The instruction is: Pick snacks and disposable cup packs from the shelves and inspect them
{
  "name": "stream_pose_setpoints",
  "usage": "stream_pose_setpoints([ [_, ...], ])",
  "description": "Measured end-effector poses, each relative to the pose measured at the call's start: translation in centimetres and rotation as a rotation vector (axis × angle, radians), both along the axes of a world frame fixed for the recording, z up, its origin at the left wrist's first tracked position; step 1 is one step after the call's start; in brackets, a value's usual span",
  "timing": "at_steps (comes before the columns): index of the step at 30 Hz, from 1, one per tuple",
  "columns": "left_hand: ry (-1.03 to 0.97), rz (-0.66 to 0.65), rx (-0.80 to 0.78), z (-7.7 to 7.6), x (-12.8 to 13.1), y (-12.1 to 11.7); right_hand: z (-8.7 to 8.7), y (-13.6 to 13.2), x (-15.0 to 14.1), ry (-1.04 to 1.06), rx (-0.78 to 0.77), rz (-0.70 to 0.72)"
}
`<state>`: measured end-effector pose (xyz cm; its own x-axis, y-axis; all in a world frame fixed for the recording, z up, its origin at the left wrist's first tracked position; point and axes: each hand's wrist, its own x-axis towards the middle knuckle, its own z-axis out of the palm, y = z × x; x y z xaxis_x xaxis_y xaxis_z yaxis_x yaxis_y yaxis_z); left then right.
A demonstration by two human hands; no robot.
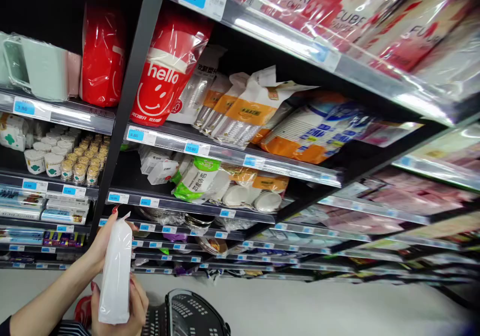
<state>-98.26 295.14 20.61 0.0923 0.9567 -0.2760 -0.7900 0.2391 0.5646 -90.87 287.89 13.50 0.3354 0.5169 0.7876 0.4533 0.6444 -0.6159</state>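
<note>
I hold a tall white plastic-wrapped pack (115, 271) upright in front of the store shelves, at the lower left of the view. My left hand (98, 246) reaches in from the lower left and is closed round the pack's upper part, its red-nailed fingertips showing at the top. My right hand (137, 303) is wrapped round the pack's lower end, thumb on the left side and fingers on the right. The pack's contents cannot be made out.
A black shopping basket (187, 313) sits just below the pack. Black shelves (225, 153) with blue price tags carry a red "hello" bag (161, 76), orange-and-white packs (240, 111), small jars (84, 163) and white cups (45, 158). Wrapped packs fill the top right shelf (337, 61).
</note>
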Motion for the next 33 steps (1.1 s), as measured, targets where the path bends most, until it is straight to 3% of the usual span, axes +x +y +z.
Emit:
stream_pose_setpoints([
  [33,-0.009,-0.004,0.013,-0.18,-0.76,0.54,0.33,0.96,-0.57,-0.038,0.065,0.034],
])
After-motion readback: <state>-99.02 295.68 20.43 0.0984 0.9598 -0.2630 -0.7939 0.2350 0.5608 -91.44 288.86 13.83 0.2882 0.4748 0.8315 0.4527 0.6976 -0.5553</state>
